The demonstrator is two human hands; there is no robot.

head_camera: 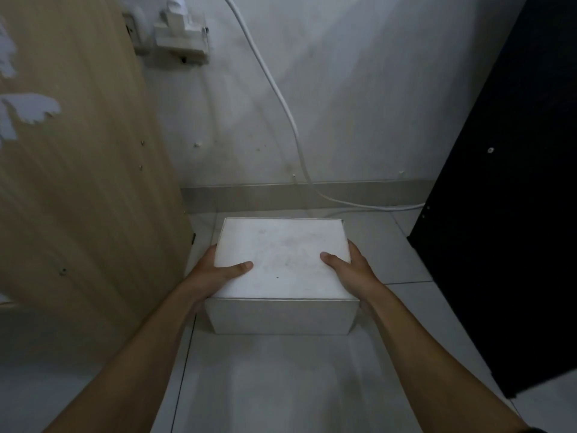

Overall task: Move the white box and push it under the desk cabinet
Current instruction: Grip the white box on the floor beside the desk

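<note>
A white box (282,254) with a lid rests on the pale tiled floor, in the gap between a wooden panel and a black panel. My left hand (215,271) grips its left side, thumb lying on the lid. My right hand (351,270) grips the right side the same way, thumb on top and fingers hidden down the side. The box's far edge lies a short way in front of the wall's skirting.
A light wooden cabinet side (81,170) stands at the left, a black panel (505,214) at the right. On the white back wall sits a socket with plugs (182,32); a white cable (290,120) runs down it and across the floor behind the box.
</note>
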